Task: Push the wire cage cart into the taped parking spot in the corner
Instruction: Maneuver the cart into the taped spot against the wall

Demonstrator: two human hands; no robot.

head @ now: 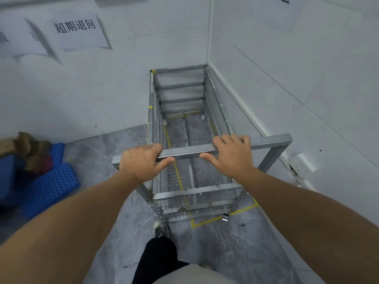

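The wire cage cart (182,95) is a tall grey metal frame with mesh sides, and it is empty. It stands in the room's corner with its far end against the back wall and its right side along the right wall. Yellow floor tape (223,217) shows just in front of its near end and through its mesh bottom. My left hand (141,160) and my right hand (231,154) both grip the cart's near top bar (184,151), thumbs under it and fingers over it.
Blue perforated plastic pallets (51,187) with cardboard scraps (26,148) lie on the floor at the left. A wall socket (303,162) sits low on the right wall. My shoe (160,230) stands just behind the cart. Paper signs (78,31) hang on the back wall.
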